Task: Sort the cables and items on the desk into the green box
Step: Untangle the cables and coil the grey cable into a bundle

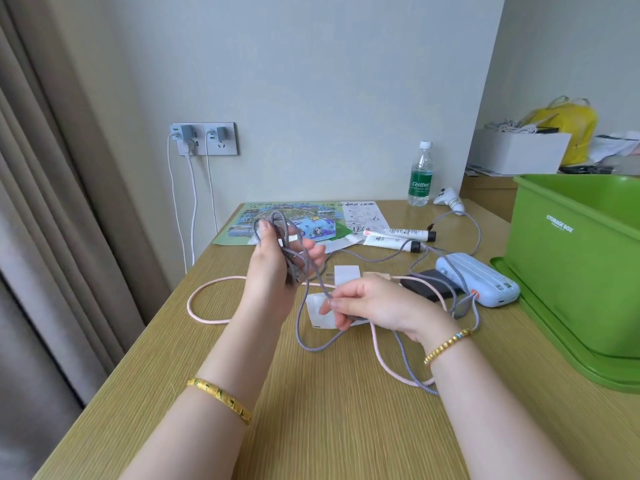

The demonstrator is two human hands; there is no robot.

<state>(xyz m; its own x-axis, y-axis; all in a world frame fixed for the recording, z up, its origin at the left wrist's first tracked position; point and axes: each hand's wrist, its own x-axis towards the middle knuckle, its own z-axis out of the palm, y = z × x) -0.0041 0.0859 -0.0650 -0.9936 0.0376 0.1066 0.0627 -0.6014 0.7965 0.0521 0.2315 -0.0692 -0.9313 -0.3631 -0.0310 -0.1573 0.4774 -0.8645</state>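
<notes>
Step in hand: coiling the grey braided cable (408,367) before it goes into the green box (568,258).
Left hand (273,268): raised above the table (332,420), fingers and thumb curled round several loops of the grey cable already gathered.
Right hand (374,303): lower and just right of the left, hands apart; fingertips pinch the next run of the same cable.
Cable's free length: I see it trailing over the table toward the blue power bank (481,277) and on toward the back edge. It crosses the pink cable (204,317) near my right wrist.
How I'd do it well: feed slack with the right hand in even loops, keep the left grip firm, and lift the grey run clear of the pink one first. My guess is it will snag or drag the pink cable otherwise.
Watch for: the tail passing by the two white tubes (398,237); a hard pull could roll them.
Other loose items: white charger blocks (346,275) under my hands, a dark flat item (433,284) beside the power bank.
Green box: stands at the table's right, on what looks like its lid (554,327); top open. I cannot see its inside from here, so cannot tell its contents.
White box (519,150): on the far surface, pale cords heaped on top.
</notes>
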